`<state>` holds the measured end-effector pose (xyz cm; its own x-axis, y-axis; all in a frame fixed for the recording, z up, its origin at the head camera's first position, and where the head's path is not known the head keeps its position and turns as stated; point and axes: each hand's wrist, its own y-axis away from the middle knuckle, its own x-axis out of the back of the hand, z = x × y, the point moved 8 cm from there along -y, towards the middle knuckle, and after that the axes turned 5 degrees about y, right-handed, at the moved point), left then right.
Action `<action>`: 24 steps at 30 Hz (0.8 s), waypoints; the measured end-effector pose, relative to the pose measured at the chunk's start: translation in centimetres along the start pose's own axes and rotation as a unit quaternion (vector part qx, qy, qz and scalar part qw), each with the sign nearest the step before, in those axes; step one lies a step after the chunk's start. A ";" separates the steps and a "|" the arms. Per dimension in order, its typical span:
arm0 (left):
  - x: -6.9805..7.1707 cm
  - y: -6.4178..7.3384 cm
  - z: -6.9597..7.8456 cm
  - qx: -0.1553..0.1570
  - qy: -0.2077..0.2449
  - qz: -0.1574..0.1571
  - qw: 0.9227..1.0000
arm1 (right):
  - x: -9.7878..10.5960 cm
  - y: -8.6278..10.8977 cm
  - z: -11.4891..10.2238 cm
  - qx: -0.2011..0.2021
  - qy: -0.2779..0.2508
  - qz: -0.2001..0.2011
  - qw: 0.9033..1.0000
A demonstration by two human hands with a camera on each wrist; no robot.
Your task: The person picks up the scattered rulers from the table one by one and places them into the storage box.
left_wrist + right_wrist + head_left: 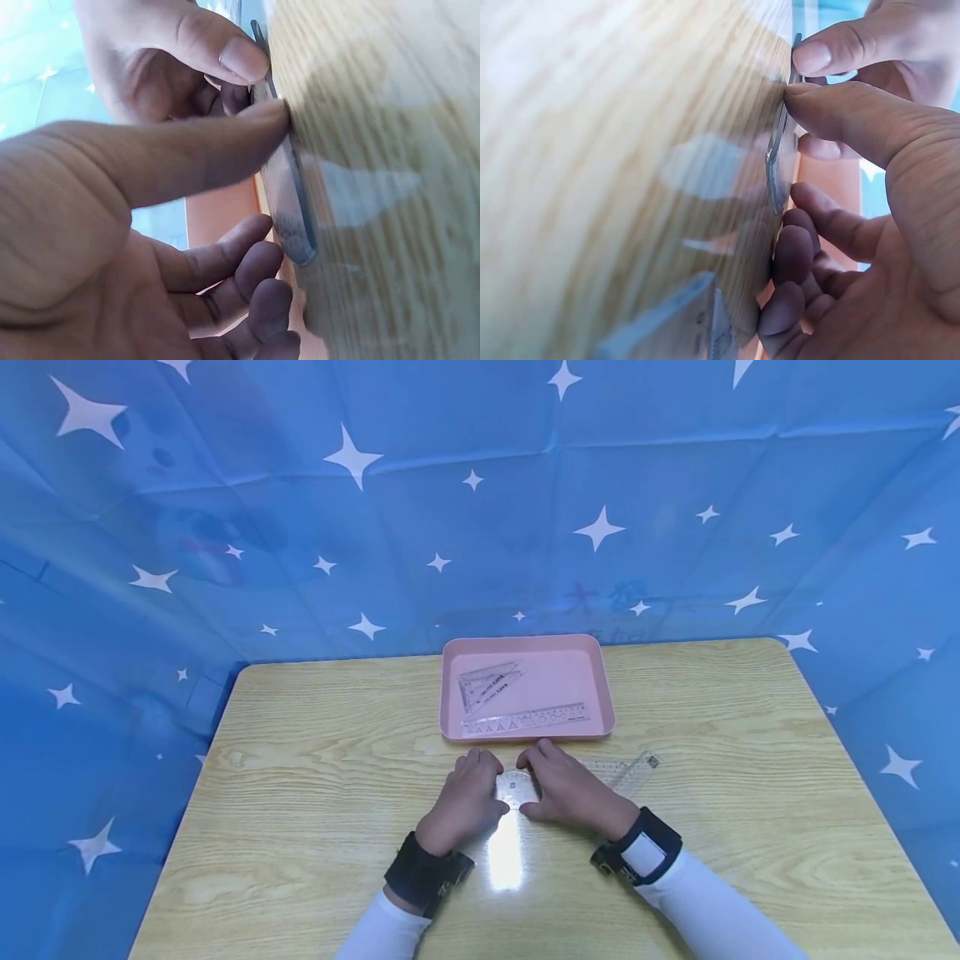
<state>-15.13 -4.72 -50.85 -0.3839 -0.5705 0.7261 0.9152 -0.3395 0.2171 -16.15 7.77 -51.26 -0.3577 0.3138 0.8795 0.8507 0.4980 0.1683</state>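
Observation:
A clear plastic protractor [516, 787] lies at the table's middle, between the two hands. My left hand [467, 797] holds its left side, thumb on the near edge and fingers toward the far side. From the right, my right hand [564, 789] grips it the same way. In the left wrist view the protractor [289, 199] appears edge-on, close over the wood, with both thumbs against its near edge. The right wrist view shows the thumbs near each other on the protractor [777, 165]. Beside the right hand lies a clear set square [637, 770], partly hidden by that hand.
Just beyond the hands stands a pink tray [558, 672]. Inside it are a clear ruler [525, 718] along the front and clear set squares [487, 687] at the left. The wooden table [315, 793] meets a blue star-patterned curtain [480, 527] at the back.

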 end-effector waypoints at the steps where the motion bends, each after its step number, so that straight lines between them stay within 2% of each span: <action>1: 0.0 0.0 0.0 -0.002 0.001 -0.001 1.000 | 0.0 0.0 0.0 -0.001 -0.002 0.000 1.000; 8: 0.0 0.3 -0.2 0.012 0.004 0.006 1.000 | -0.1 0.1 -0.1 0.013 -0.005 0.005 1.000; 14: -0.2 0.3 0.2 0.013 -0.048 0.023 0.998 | -0.2 0.1 -0.1 0.021 -0.001 0.009 1.000; 17: -0.2 0.3 0.3 0.010 -0.058 0.029 0.998 | -0.3 0.1 0.1 0.023 0.003 0.011 1.000; 24: -0.4 0.1 0.1 0.001 -0.025 0.023 0.999 | -0.3 0.1 0.1 0.023 0.001 0.012 1.000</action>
<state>-14.85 -4.46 -50.99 -0.3341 -0.5477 0.7671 0.9323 -0.3119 0.1834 -16.02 7.78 -51.60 -0.3370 0.3237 0.8841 0.8405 0.5265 0.1276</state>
